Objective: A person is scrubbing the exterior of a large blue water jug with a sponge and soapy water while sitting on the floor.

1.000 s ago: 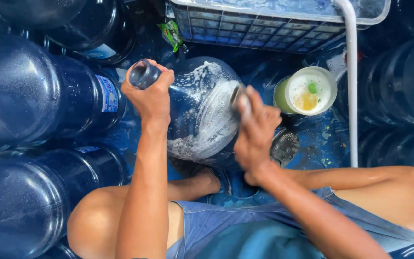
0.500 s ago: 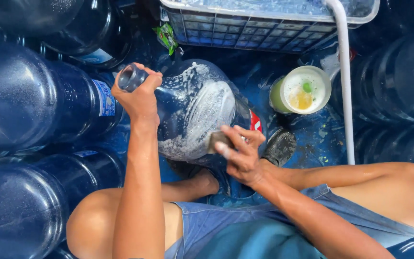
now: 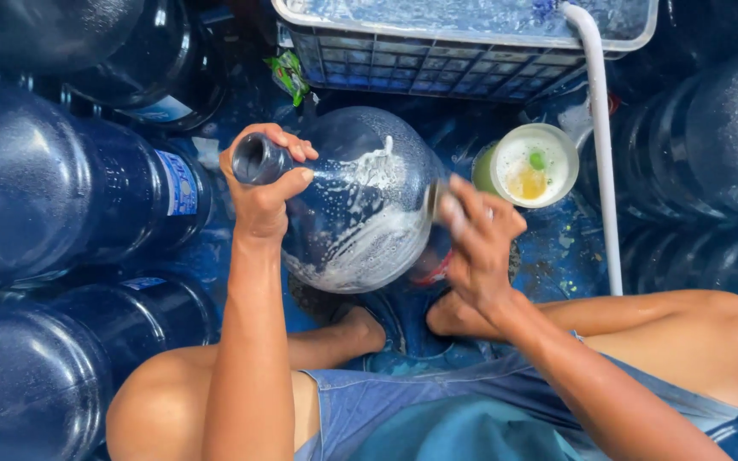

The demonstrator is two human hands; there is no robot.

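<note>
Left hand (image 3: 262, 201), centre frame: closed around the neck of a soapy blue water jug (image 3: 360, 205) lying tilted on its side. Right hand (image 3: 477, 243): fingers spread, pressed against the jug's base. Beyond, upper right: green bowl (image 3: 530, 165), white pipe (image 3: 601, 145); top: plastic crate (image 3: 437, 51)

I see a big water jug (image 3: 360, 205) made of clear blue plastic, wet and shiny, with white soapy foam stuck to its smooth wall. My left hand (image 3: 262, 201) and right hand (image 3: 480, 243) look wet. The other jugs (image 3: 53, 188) around it are the same dark blue plastic, glossy, with tiny water drops on them. The crate (image 3: 437, 60) is pale hard plastic with a grid wall. The pipe (image 3: 601, 145) is smooth matt white plastic. The small tub (image 3: 561, 137) is green plastic. My shorts (image 3: 403, 401) are soft blue cloth, not shiny.
</note>
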